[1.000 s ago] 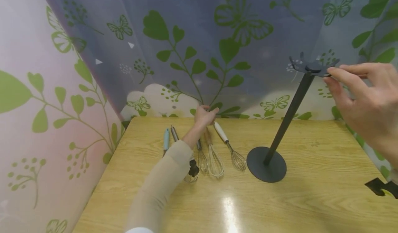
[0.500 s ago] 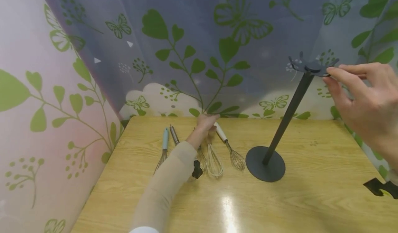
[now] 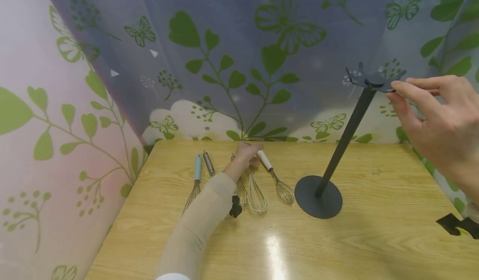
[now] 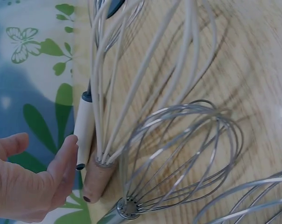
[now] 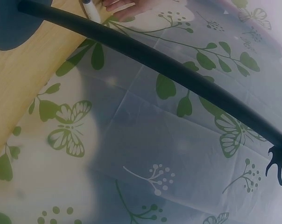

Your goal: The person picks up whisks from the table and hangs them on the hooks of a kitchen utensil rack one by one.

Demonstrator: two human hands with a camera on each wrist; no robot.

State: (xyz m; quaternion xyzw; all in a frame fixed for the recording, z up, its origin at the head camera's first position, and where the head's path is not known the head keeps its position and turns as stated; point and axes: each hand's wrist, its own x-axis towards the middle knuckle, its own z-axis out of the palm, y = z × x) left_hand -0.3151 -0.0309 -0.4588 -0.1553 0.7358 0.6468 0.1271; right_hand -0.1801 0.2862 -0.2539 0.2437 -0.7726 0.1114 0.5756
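My right hand [image 3: 438, 109] pinches a hook on the crown of a black utensil stand [image 3: 347, 134], which stands upright on its round base. Over the back of the table, my left hand [image 3: 246, 153] reaches to the handle end of a whisk with cream-coloured loops [image 3: 258, 195]. In the left wrist view the fingers are parted beside its wooden handle [image 4: 100, 179], with nothing between them. Right of it lies a white-handled whisk [image 3: 265, 159]. A metal whisk [image 4: 178, 158] lies on the other side, partly behind my left arm in the head view.
Farther left lie a blue-handled whisk [image 3: 197, 168] and another metal-handled whisk [image 3: 208, 163], partly covered by my sleeve. A patterned curtain [image 3: 232, 64] hangs right behind the wooden table's [image 3: 318, 246] back edge.
My left hand has come down and slightly nearer, from above the back edge to the wooden handle. My right hand stays on the stand's hook, and the whisks lie where they were.
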